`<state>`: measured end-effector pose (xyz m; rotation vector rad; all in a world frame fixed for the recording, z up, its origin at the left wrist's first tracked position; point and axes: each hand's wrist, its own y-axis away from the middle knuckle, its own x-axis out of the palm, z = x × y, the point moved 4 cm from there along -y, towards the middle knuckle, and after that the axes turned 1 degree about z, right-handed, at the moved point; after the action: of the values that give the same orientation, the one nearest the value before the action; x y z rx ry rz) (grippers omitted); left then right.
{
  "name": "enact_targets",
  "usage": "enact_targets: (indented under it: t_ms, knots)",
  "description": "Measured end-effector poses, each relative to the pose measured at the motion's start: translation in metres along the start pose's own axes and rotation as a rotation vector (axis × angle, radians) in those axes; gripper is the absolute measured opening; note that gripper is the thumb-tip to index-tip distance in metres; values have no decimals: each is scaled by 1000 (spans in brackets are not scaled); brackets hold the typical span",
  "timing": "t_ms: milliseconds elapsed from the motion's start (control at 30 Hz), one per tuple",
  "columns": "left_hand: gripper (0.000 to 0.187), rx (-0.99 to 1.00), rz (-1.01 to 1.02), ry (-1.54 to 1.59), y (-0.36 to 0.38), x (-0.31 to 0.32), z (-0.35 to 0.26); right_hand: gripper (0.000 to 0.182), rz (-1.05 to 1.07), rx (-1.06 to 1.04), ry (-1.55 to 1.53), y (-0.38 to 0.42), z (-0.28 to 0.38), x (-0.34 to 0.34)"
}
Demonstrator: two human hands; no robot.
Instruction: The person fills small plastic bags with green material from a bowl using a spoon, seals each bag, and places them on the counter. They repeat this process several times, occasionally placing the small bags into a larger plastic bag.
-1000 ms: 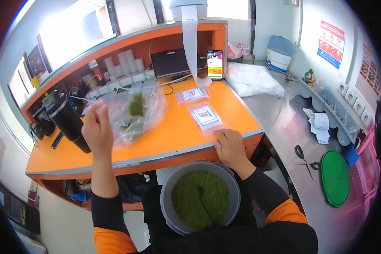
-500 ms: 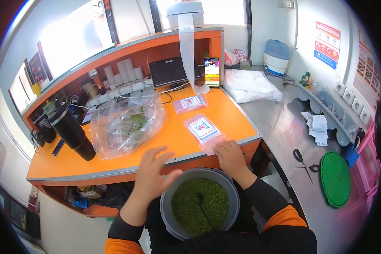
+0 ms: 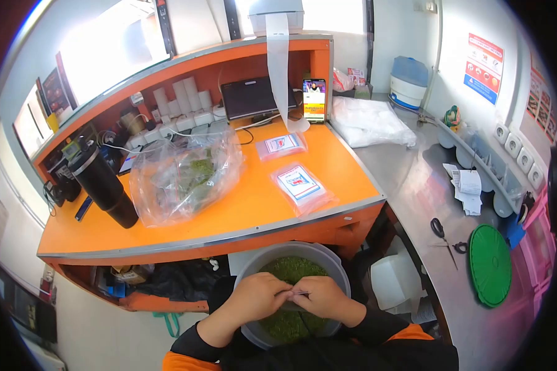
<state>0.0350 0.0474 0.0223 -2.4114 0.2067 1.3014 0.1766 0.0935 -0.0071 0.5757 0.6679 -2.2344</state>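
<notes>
Both hands meet above a grey bucket (image 3: 246, 278) that holds chopped green leaves (image 3: 297, 267). Fingertips pressed together, my left hand (image 3: 263, 297) is closed in a pinch against the right. My right hand (image 3: 325, 300) pinches at the same spot. A thin edge shows between the fingers, but what they hold is too small and covered to make out. The dark handle of a utensil (image 3: 306, 321) sticks out of the leaves, its lower part hidden. On the orange table lie two stacks of printed clear plastic bags, a near stack (image 3: 300, 185) and a far stack (image 3: 281, 146).
A large clear bag with greens inside (image 3: 185, 176) and a black tumbler (image 3: 105, 185) stand on the orange table (image 3: 247, 210). On the steel counter to the right are scissors (image 3: 440, 235), a green lid (image 3: 490, 266) and a white plastic bundle (image 3: 371, 122).
My right hand has left the near bag stack and come back over the bucket. My left hand, spread before, has moved right and down, and the two now pinch together.
</notes>
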Motion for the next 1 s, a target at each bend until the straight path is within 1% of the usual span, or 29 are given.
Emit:
enact_targets:
  t_ms: [100, 133, 200, 233, 300, 400, 433, 500, 600, 633, 700, 733, 800, 833, 867, 900, 967, 1000]
  knots:
    - [14, -52, 193, 19, 10, 12, 14, 14, 7, 47, -48, 2, -3, 0]
    - [13, -64, 260, 29, 13, 17, 16, 16, -148, -48, 105, 0, 3, -7]
    - [14, -98, 283, 115, 19, 25, 17, 21, -454, -251, 416, -2, 21, -17]
    - [14, -113, 292, 152, 21, 27, 18, 21, -383, -252, 388, -1, 22, -14]
    - [14, -80, 230, 183, 26, 34, 18, 20, -244, -258, 333, 2, 22, -11]
    - [17, -1, 188, 313, 32, 44, 15, 15, 179, 25, -117, 6, -7, 20]
    - [18, 31, 180, 370, 31, 46, 14, 15, 196, 93, -173, 7, -10, 20]
    - [19, 35, 128, 439, 32, 43, 8, 15, 235, 229, -285, 7, -9, 20]
    - [18, 34, 96, 474, 36, 44, 5, 17, 429, 240, -292, 9, -15, 27]
    - [17, 34, 91, 476, 37, 46, 5, 18, 416, 217, -310, 9, -16, 28]
    - [22, 5, 72, 525, 40, 46, 6, 18, 386, 172, -344, 10, -16, 30]
    - [24, -10, 61, 549, 41, 45, 6, 18, 303, 126, -181, 8, -16, 28]
    - [23, -133, -107, 386, 46, 41, 20, 18, 137, 34, 140, 8, -14, 25]
    - [22, -192, -186, 301, 48, 37, 24, 17, 142, 64, 171, 9, -12, 25]
    - [18, -220, -177, 290, 49, 40, 23, 16, 147, 93, 201, 9, -9, 24]
    - [17, -213, -197, 260, 49, 38, 21, 15, 154, 121, 233, 8, -5, 22]
    - [16, -206, -238, 205, 47, 32, 17, 12, 36, -68, 150, 7, 19, 13]
    - [16, -161, -221, 232, 45, 30, 16, 11, -19, -163, 108, 6, 27, 8]
